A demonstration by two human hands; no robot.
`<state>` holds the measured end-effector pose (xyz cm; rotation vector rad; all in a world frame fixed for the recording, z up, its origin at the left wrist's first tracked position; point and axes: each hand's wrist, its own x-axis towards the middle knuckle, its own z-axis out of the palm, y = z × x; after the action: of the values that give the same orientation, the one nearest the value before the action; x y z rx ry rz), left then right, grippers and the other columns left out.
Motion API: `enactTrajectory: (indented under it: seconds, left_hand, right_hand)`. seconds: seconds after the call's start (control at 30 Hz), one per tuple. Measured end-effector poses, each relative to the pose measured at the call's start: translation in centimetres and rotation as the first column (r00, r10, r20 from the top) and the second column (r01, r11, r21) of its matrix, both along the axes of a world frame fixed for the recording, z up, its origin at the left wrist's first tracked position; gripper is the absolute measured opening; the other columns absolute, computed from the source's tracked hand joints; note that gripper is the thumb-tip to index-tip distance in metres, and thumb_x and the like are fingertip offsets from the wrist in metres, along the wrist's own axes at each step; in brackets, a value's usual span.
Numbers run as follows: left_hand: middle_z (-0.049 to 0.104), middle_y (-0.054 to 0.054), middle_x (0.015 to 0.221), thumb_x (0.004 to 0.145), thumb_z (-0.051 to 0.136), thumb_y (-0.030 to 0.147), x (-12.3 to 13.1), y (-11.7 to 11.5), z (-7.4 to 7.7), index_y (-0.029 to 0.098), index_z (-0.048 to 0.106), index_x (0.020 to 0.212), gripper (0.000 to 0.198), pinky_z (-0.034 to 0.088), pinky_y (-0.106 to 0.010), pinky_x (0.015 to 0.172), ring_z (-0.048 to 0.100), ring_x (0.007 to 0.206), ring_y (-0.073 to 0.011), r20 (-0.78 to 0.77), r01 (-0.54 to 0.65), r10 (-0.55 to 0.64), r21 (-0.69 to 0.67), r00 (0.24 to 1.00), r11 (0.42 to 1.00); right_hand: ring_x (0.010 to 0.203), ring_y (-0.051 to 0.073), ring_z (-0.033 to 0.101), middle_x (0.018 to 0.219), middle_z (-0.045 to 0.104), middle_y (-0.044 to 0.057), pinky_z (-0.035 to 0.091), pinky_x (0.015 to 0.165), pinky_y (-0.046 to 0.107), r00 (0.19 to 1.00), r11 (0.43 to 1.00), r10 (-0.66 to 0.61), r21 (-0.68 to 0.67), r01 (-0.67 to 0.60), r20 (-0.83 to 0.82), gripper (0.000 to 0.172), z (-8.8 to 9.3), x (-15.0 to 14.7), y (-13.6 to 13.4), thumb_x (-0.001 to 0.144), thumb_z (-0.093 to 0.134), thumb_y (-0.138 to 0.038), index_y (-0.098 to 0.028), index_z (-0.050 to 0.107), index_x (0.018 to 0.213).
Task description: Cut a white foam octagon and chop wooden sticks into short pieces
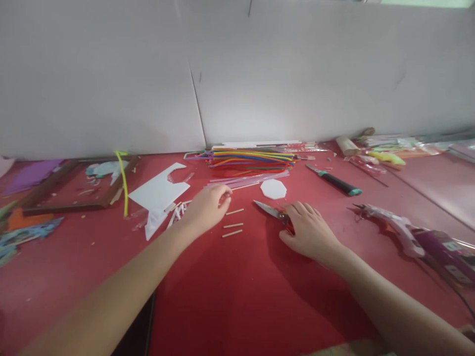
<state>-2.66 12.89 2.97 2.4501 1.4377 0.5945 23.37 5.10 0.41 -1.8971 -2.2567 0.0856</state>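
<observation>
My right hand (309,227) is closed over the handles of a pair of scissors (267,209), whose blades point left just above the red table. My left hand (210,205) has thumb and fingertips pinched together; whatever may be between them is too small to make out. Three short wooden sticks (233,226) lie in a column between the hands. Beyond the right hand is a white octagonal piece (273,189). Close to my left wrist are a cut white sheet (159,190) and several small white strips (180,211).
A bundle of coloured pipe cleaners (252,159) lies at the back by the grey partition (260,74). On the right are a green-and-black cutter (339,183) and a glue gun (395,225) with its cord. A brown frame (67,205) and yellow strip (122,183) are on the left.
</observation>
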Motion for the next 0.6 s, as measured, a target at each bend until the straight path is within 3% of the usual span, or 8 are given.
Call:
enactTrajectory:
  seconds: [0.1,0.23,0.4,0.6]
  left_hand:
    - [0.069,-0.010,0.102,0.085,0.053,0.017,-0.4,2.9,-0.7,0.016,0.063,0.100,0.019,0.049,-0.037,0.083,0.064,0.094,-0.0243,-0.093,0.004,-0.004,-0.001,0.996,1.000]
    - [0.069,-0.007,0.094,0.082,0.057,0.017,0.0,4.8,-1.4,0.019,0.065,0.090,0.011,0.048,-0.033,0.078,0.064,0.089,-0.0230,-0.185,0.037,-0.041,-0.022,0.982,0.999]
    - [0.068,-0.006,0.088,0.083,0.056,0.011,0.4,5.1,-1.5,0.021,0.064,0.085,0.013,0.047,-0.031,0.072,0.063,0.085,-0.0223,-0.233,0.032,-0.043,-0.051,0.971,0.998]
    - [0.066,-0.010,0.096,0.080,0.052,0.004,-0.4,3.9,-1.1,0.018,0.063,0.091,0.021,0.046,-0.035,0.081,0.062,0.094,-0.0247,-0.202,0.051,-0.065,-0.076,0.977,0.996]
  right_hand:
    - [0.094,0.029,0.059,0.097,0.064,0.010,0.044,0.083,0.042,0.998,0.993,-0.026,0.110,0.032,-0.055,0.027,-0.5,0.4,0.4,0.083,0.051,-0.027,-0.016,0.062,0.106]
    - [0.090,0.028,0.060,0.092,0.066,0.009,0.045,0.082,0.042,0.982,0.950,0.045,0.311,0.014,-0.183,0.022,-1.2,0.9,0.9,0.089,0.050,-0.033,-0.018,0.061,0.100]
    - [0.087,0.027,0.060,0.091,0.067,0.008,0.046,0.080,0.041,0.963,0.925,0.129,0.378,-0.032,-0.235,0.016,-1.1,0.8,0.8,0.089,0.051,-0.029,-0.020,0.061,0.098]
    - [0.085,0.025,0.059,0.089,0.066,0.008,0.047,0.078,0.040,0.946,0.918,0.173,0.393,-0.053,-0.276,0.013,-0.8,0.8,0.8,0.089,0.052,-0.026,-0.020,0.062,0.095]
